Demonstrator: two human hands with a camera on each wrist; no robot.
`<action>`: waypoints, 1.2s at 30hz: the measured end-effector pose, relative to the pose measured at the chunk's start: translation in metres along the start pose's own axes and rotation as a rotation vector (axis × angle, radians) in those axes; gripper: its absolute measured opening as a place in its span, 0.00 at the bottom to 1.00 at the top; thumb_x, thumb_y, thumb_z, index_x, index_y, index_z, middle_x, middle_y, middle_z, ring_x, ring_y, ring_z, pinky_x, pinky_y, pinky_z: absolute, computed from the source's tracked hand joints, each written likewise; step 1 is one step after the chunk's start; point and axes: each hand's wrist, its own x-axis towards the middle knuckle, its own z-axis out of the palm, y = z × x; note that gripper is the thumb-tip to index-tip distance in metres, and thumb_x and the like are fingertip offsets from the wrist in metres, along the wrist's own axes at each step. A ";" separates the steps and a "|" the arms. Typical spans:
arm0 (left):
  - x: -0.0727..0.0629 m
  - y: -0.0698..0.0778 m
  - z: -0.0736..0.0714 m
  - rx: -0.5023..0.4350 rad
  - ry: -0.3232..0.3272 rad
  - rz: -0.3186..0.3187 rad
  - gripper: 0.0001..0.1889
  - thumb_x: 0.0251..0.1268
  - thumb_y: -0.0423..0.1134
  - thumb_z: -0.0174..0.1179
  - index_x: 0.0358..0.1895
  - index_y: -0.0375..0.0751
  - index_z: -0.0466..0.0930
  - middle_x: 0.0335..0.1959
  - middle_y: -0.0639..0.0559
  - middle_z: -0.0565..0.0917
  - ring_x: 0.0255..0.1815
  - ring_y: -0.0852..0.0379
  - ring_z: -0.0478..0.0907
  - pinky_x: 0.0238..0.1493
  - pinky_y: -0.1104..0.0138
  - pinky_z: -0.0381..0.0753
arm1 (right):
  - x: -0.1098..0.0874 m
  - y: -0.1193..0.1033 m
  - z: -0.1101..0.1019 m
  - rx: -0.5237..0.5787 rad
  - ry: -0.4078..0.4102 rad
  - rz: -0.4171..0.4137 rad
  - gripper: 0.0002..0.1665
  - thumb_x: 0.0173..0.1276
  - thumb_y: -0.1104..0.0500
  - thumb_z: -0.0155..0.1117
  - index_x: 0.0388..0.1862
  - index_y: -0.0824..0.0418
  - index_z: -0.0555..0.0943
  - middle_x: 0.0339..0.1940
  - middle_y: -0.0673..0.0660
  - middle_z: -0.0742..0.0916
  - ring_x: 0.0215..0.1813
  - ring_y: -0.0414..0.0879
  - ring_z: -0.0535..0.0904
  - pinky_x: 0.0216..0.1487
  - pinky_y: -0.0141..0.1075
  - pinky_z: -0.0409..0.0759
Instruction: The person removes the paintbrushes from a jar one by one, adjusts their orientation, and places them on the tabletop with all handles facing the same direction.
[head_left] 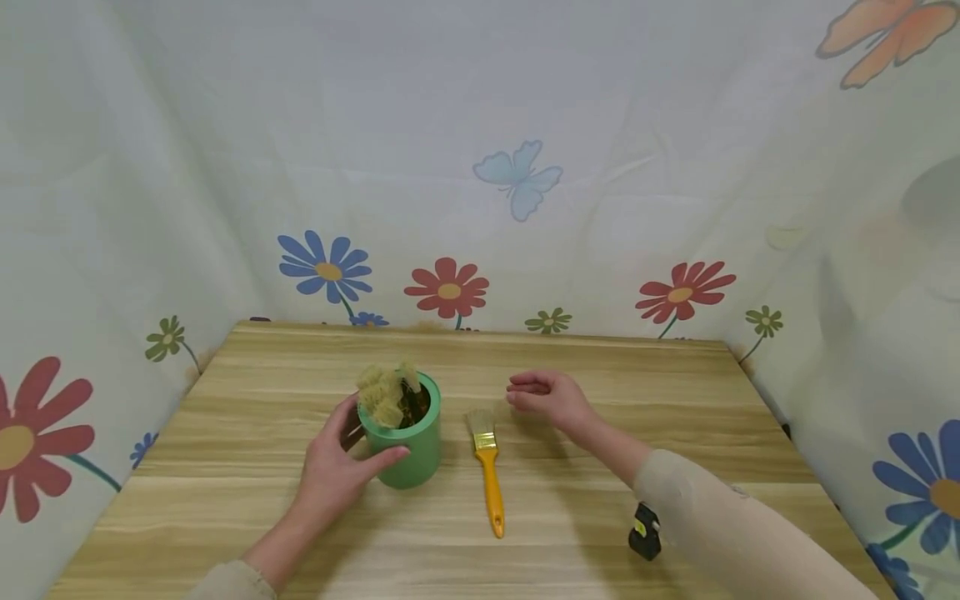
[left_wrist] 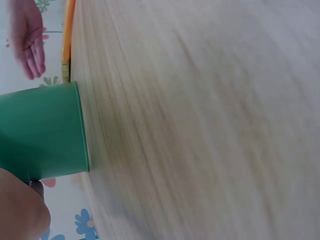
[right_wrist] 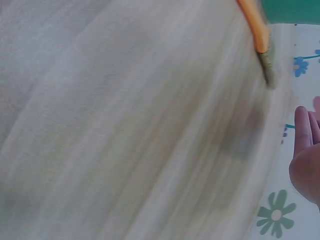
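Note:
A green plant pot stands upright on the wooden table, holding pale yellow, fuzzy plant tops and dark stems. My left hand holds the pot from its left side, thumb across the front and fingers partly hidden behind it. In the left wrist view the pot's base is right at the tabletop. To its right lies a paintbrush, with an orange handle and pale bristles pointing away from me. Above the table to the right of the brush, my right hand is held with loose fingers and nothing in it.
A small black object with a yellow label sits near my right forearm. The wooden table ends at a white cloth backdrop printed with flowers and butterflies, which also runs along both sides.

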 end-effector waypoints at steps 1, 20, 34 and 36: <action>0.000 0.000 0.000 0.000 0.000 0.000 0.53 0.53 0.49 0.86 0.81 0.46 0.64 0.75 0.42 0.76 0.74 0.40 0.75 0.75 0.51 0.78 | 0.000 -0.003 -0.001 -0.015 -0.010 -0.014 0.27 0.74 0.60 0.75 0.66 0.73 0.82 0.59 0.65 0.90 0.57 0.51 0.89 0.62 0.39 0.89; -0.003 -0.002 0.002 -0.002 0.006 0.012 0.53 0.53 0.48 0.86 0.81 0.45 0.65 0.75 0.43 0.75 0.74 0.40 0.75 0.75 0.51 0.78 | -0.001 -0.069 0.017 -0.179 -0.159 -0.282 0.32 0.71 0.55 0.79 0.70 0.65 0.81 0.65 0.63 0.87 0.65 0.54 0.86 0.62 0.39 0.89; -0.005 -0.002 0.002 0.009 0.007 0.020 0.52 0.55 0.51 0.84 0.81 0.46 0.64 0.76 0.43 0.75 0.74 0.40 0.74 0.75 0.48 0.78 | -0.001 -0.092 0.053 -0.290 -0.168 -0.457 0.38 0.66 0.53 0.82 0.74 0.58 0.80 0.71 0.54 0.85 0.71 0.49 0.82 0.72 0.36 0.81; -0.005 -0.002 0.002 0.008 0.008 0.025 0.52 0.55 0.50 0.84 0.81 0.46 0.64 0.76 0.44 0.74 0.75 0.40 0.74 0.75 0.48 0.78 | 0.000 -0.093 0.057 -0.303 -0.168 -0.481 0.39 0.66 0.53 0.82 0.74 0.58 0.80 0.71 0.54 0.85 0.71 0.50 0.82 0.72 0.35 0.81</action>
